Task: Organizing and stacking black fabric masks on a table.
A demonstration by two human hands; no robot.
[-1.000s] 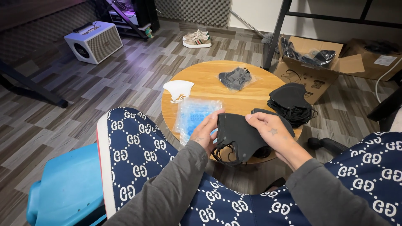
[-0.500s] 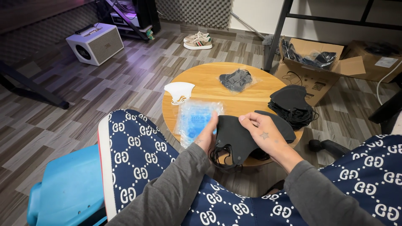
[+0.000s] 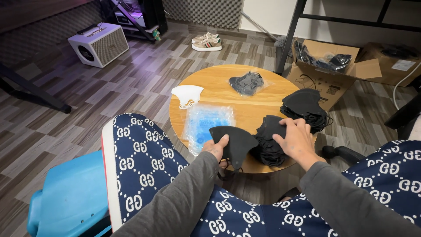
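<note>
Left hand (image 3: 215, 148) fingers are pinched on a black folded fabric face mask (image 3: 234, 141); right hand (image 3: 297, 139) fingers lie spread flat on the black mask stack (image 3: 268, 142) beside them. Best peel one layer only, I'd say.

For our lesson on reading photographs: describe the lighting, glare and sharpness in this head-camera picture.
Head view: even indoor light, with a purple tint on the floor upper left; soft glare on the clear bags and the table; black masks lose detail in shadow; left hand and right hand fairly sharp; straight lines bend slightly toward the edges.
</note>
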